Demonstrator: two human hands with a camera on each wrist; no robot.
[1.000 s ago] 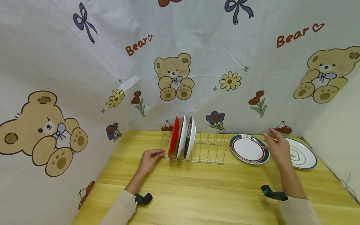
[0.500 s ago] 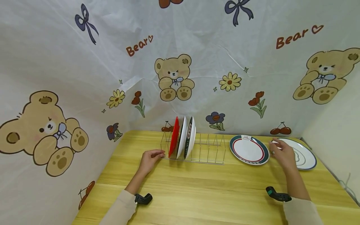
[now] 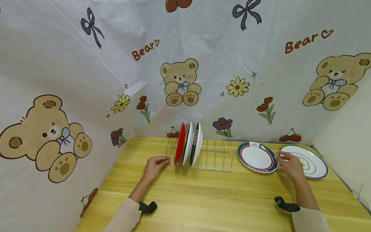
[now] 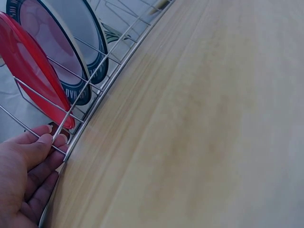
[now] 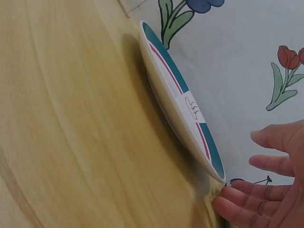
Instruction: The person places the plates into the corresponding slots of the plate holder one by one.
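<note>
While the left hand [image 3: 154, 167] pinches the left end of the wire rack [image 3: 215, 170], the right hand [image 3: 292, 166] is unclenched, just beside the green-rimmed plate [image 3: 256, 157]; contact not discernible. Green-rimmed plate: on table [image 3: 220, 199], between rack and right hand. Blue-rimmed plate [image 3: 315, 162]: partly hidden by right hand. Red plate [image 3: 180, 144]: in rack, nearest left hand.

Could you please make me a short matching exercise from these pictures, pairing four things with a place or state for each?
Column one:
1. Red plate
2. Wire rack
3. Blue-rimmed plate
4. Left hand

Column two:
A. lies farthest right on the table
B. pinches a wire
C. stands leftmost among the upright plates
D. holds three plates

Pairs: 1-C, 2-D, 3-A, 4-B.
</note>
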